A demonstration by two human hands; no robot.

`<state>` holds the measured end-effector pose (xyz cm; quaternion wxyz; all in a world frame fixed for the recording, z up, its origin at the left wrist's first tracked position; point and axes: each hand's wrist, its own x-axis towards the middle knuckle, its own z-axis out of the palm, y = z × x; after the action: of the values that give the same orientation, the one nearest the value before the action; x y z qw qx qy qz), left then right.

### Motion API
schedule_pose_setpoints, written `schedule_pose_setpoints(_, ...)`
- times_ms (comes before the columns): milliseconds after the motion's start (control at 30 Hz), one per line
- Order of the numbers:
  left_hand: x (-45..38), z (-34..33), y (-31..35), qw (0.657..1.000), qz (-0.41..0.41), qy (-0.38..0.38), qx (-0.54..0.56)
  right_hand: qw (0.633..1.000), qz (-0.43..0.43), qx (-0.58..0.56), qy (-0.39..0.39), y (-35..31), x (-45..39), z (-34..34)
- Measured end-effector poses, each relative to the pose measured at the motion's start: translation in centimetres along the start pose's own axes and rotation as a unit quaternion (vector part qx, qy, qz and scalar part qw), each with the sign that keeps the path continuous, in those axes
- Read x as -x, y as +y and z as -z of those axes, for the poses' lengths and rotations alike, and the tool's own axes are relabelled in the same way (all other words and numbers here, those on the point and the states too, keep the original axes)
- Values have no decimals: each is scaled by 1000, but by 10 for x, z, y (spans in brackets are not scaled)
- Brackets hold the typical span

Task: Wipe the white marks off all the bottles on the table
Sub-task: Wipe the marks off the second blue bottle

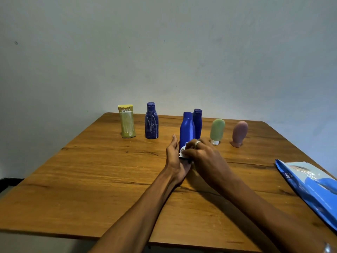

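Note:
A bright blue bottle [187, 127] stands at mid-table, its lower part held from the left by my left hand [175, 159]. My right hand [202, 154] presses a white wipe [182, 151] against the bottle's base, fingers curled round the wipe. Behind it stands a second blue bottle [197, 123] with no marks showing. To the left, a yellow-green bottle [127, 121] and a dark blue bottle [151, 121] both carry white streaks. On the right stand a green tube [217, 130] and a pink tube [240, 133], cap down.
The bottles stand in a row along the far side of the wooden table [91, 170], close to a plain wall. A blue wipes packet [311, 187] lies at the right edge.

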<state>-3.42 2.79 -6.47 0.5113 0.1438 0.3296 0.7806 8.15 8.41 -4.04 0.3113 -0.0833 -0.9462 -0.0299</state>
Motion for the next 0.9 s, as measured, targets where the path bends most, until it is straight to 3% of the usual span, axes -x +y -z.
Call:
schedule_pose_setpoints(100,1,-3,1,1000,-8,-6,4,999,-13,-32,-4,2,11,0)
schedule_pose_setpoints(333,3,-6,-5,1000,-16,6,0,986,-87,-82,120,5,-4,2)
schedule_pose_setpoints(533,-4,3,-1,999,-38,-28,-18,989,-58,-115,74,-10,17,-9)
schedule_pose_setpoints(800,-5,-2,3,998,-39,-33,43,977,-114,-145,105,-6,21,-10)
schedule_pose_setpoints(900,-4,-3,5,997,-19,-34,70,957,-168,-192,141,-4,19,-8)
